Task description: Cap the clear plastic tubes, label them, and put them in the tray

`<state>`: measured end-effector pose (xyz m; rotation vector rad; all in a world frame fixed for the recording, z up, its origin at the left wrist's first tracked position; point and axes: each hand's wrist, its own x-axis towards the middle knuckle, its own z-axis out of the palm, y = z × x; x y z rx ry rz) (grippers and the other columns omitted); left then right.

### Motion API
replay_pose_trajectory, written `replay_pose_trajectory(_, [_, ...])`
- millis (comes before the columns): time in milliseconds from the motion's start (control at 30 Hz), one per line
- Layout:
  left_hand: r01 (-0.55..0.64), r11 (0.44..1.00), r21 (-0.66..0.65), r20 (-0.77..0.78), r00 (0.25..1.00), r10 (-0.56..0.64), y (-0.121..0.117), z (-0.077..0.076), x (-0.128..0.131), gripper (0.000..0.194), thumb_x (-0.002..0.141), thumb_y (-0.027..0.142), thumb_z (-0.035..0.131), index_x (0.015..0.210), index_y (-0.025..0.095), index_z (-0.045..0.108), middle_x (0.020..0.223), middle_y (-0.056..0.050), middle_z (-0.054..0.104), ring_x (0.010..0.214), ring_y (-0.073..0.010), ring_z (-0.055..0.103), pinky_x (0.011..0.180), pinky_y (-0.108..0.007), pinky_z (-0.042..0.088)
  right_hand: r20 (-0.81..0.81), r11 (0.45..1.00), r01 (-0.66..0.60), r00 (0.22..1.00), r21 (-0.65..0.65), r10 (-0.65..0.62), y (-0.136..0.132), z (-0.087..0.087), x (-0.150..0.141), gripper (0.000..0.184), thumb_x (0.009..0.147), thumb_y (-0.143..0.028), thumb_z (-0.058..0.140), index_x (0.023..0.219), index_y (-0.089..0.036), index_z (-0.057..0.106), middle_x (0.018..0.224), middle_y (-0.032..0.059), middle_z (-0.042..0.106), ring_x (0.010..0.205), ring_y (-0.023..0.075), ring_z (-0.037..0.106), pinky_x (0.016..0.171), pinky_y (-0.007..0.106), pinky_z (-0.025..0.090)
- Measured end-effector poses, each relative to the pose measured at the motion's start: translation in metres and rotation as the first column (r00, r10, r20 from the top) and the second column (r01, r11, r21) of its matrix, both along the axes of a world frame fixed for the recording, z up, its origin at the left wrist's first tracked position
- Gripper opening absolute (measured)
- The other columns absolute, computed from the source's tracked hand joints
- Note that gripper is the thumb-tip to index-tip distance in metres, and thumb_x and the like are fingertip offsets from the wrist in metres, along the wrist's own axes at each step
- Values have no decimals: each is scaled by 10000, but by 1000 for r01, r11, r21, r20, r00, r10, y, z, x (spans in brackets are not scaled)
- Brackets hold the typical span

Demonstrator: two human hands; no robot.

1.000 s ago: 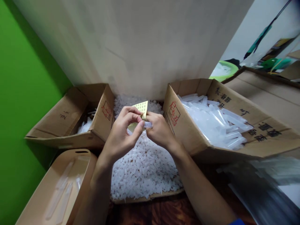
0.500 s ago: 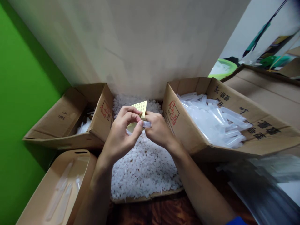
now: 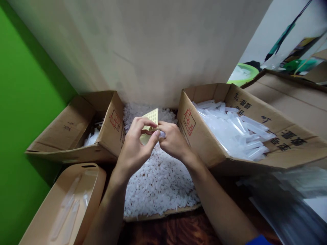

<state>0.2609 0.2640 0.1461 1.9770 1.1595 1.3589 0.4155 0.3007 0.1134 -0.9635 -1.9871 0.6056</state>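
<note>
A yellow sheet of small round stickers point(image 3: 152, 116) stands up between my hands, its lower part bent and partly hidden by fingers. My right hand point(image 3: 173, 140) is closed around the sheet's edge and a translucent plastic tube point(image 3: 162, 134), of which only a short end shows. From the other side my left hand point(image 3: 136, 144) pinches, thumb and forefinger meeting at that tube end. Whether a sticker sits between these fingertips is too small to tell. Beneath both hands spreads a thick layer of small white translucent plastic pieces point(image 3: 160, 183).
An open carton point(image 3: 204, 143) full of translucent tubes stands at right, and another carton point(image 3: 71, 126) with some white pieces at left. At lower left is a beige bin point(image 3: 92, 200) holding several clear tubes. Plastic bags point(image 3: 276, 204) lie at lower right.
My left thumb and fingers have moved slightly right, closing onto the tube end. The sticker sheet has turned more edge-on and shifted a little left. My right hand has barely moved.
</note>
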Motion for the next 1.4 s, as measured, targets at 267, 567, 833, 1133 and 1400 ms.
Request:
replay_pose_trajectory(267, [133, 910, -393, 246, 969, -36, -3, 9, -4, 176, 794, 357, 883, 892, 219, 834, 863, -35, 780, 812, -155, 693, 736, -252, 545, 10, 1000, -5, 1000, 19, 4, -2, 4, 0, 234, 842, -13, 522, 683, -149, 626, 791, 28, 615, 709, 145, 563, 666, 270, 413])
replay_pose_trajectory(567, [145, 889, -435, 371, 928, 30, -5, 7, 2, 176, 698, 346, 934, 754, 207, 842, 657, -39, 751, 592, -156, 670, 569, -267, 570, -83, 996, -61, 994, 71, 67, -7, 10, -2, 183, 888, -152, 643, 727, -155, 731, 839, 30, 664, 723, 141, 575, 682, 273, 428])
replay_pose_trajectory(833, [121, 934, -336, 383, 923, 18, -10, 3, 16, 202, 743, 374, 917, 794, 198, 831, 769, -38, 783, 717, -180, 727, 692, -292, 616, -169, 989, 19, 986, 146, 6, -5, 4, -1, 240, 906, -223, 574, 735, -158, 730, 788, 36, 672, 682, 146, 596, 637, 272, 439])
replay_pose_trajectory(1133, [86, 996, 8, 41, 995, -86, -3, 11, -13, 454, 841, 492, 832, 1230, 271, 756, 1086, -68, 708, 993, -209, 658, 945, -375, 528, -243, 982, 41, 970, 183, 5, -9, 11, -5, 197, 940, -268, 591, 867, -166, 743, 896, 67, 736, 773, 183, 662, 708, 308, 516])
replay_pose_trajectory(1400, [68, 990, -123, -355, 929, -108, 15, -9, -43, 241, 967, 272, 660, 1201, 213, 672, 1113, -70, 743, 1013, -239, 702, 853, -338, 519, -182, 983, 159, 973, 92, -140, -26, 24, -12, 286, 917, -468, 713, 924, -186, 669, 903, 69, 701, 832, 215, 650, 771, 347, 522])
